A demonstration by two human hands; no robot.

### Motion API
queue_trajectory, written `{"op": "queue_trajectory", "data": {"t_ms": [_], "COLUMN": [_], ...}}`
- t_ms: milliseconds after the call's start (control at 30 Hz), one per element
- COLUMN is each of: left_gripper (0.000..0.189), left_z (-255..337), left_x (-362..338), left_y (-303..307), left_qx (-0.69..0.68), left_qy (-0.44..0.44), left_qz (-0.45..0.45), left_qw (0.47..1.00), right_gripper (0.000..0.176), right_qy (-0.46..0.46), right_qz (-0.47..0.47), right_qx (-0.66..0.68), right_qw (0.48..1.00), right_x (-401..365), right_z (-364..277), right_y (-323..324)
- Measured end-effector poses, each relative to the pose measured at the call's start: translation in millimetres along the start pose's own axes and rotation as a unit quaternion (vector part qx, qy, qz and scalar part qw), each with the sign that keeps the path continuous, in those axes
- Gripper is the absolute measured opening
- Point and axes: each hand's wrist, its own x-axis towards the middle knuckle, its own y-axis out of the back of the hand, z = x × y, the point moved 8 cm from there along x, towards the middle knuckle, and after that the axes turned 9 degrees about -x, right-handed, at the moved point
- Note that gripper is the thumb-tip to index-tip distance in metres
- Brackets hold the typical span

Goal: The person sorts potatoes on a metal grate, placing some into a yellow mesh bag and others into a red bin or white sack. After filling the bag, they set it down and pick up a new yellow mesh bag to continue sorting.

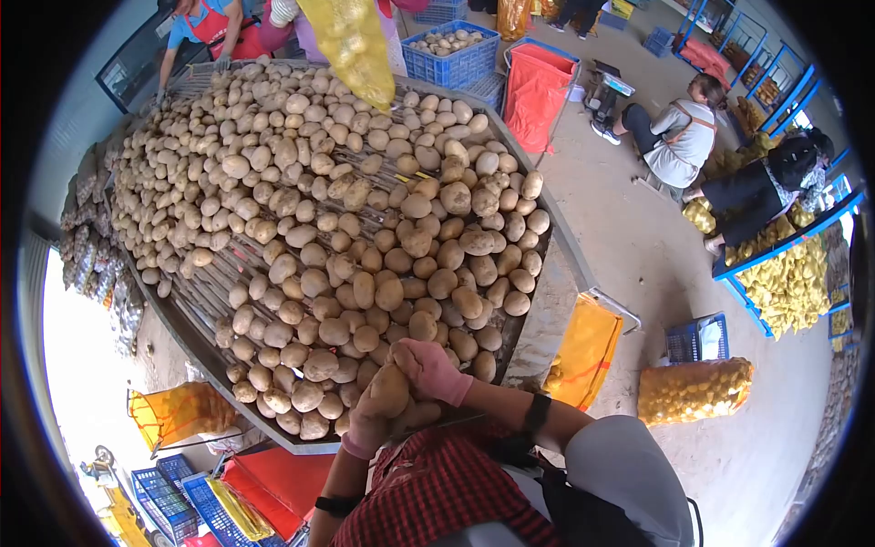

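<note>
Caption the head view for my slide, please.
A pink-gloved right hand and left hand close together at a table heaped with potatoes.

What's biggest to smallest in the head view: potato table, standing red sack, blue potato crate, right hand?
1. Potato table
2. Red sack and blue potato crate: too alike to rank
3. Right hand

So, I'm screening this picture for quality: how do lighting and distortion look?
Head view: strong fisheye, with a black rounded border and the blue rack slanting at the right; head view: the opening at the left glares to blank white; head view: nearer potatoes and the hands look reasonably sharp.
</note>
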Motion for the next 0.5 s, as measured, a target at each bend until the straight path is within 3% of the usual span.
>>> {"op": "queue_trajectory", "data": {"t_ms": [33, 67, 100, 133, 167, 200, 233, 300, 333, 367, 400, 433, 500], "left_gripper": [0.089, 0.085, 0.082, 0.082, 0.079, 0.078, 0.078, 0.072, 0.072, 0.073, 0.074, 0.074, 0.078], "left_z": [-4.3, 11.2, 22.5, 22.3, 24.2, 7.7, 10.8, 31.5, 31.9, 39.2, 47.5, 41.7, 33.1], "left_x": [4.4, 8.1, 6.6, 7.2, 17.4, 19.5, 25.7, 29.6, 33.2, 31.9, 30.0, 32.6, 33.6], "left_y": [0.9, -1.6, -11.9, -10.7, 10.7, 9.4, 11.9, 57.4, 66.8, 87.9, 105.8, 117.7, 142.6], "left_qx": [0.0, 0.219, 0.425, 0.424, 0.027, -0.375, -0.375, -0.177, -0.178, -0.04, 0.098, 0.098, 0.294], "left_qy": [0.0, -0.106, -0.205, -0.206, -0.037, 0.141, 0.141, 0.01, 0.011, -0.012, -0.035, -0.034, 0.028], "left_qz": [-0.004, -0.012, -0.018, -0.021, 0.03, 0.077, 0.077, 0.245, 0.25, 0.31, 0.362, 0.368, 0.409], "left_qw": [1.0, 0.97, 0.882, 0.882, 0.999, 0.913, 0.913, 0.953, 0.952, 0.95, 0.926, 0.924, 0.863], "right_gripper": [0.028, 0.028, 0.028, 0.028, 0.032, 0.035, 0.04, 0.051, 0.056, 0.062, 0.064, 0.066, 0.067], "right_qy": [-0.002, -0.047, -0.093, -0.094, -0.032, 0.031, 0.005, -0.058, -0.096, -0.186, -0.199, -0.212, -0.194], "right_qz": [0.004, -0.014, -0.033, -0.03, 0.03, 0.089, 0.145, 0.252, 0.304, 0.317, 0.295, 0.271, 0.231], "right_qx": [-0.001, 0.003, 0.008, 0.009, -0.111, -0.23, -0.318, -0.422, -0.439, -0.482, -0.453, -0.424, -0.48], "right_qw": [1.0, 0.999, 0.995, 0.995, 0.993, 0.969, 0.937, 0.869, 0.84, 0.795, 0.817, 0.838, 0.824], "right_x": [-0.6, -1.2, -2.3, -1.4, 0.9, 1.2, 0.0, -6.9, -15.3, -23.0, -26.2, -31.6, -35.7], "right_z": [-0.2, -1.8, 1.2, 10.9, 17.1, 11.5, 19.4, 31.0, 43.9, 72.8, 98.7, 115.3, 112.9], "right_y": [4.0, 6.8, 9.1, 14.1, 30.4, 47.4, 72.7, 132.6, 158.9, 178.0, 179.9, 174.3, 141.1]}}
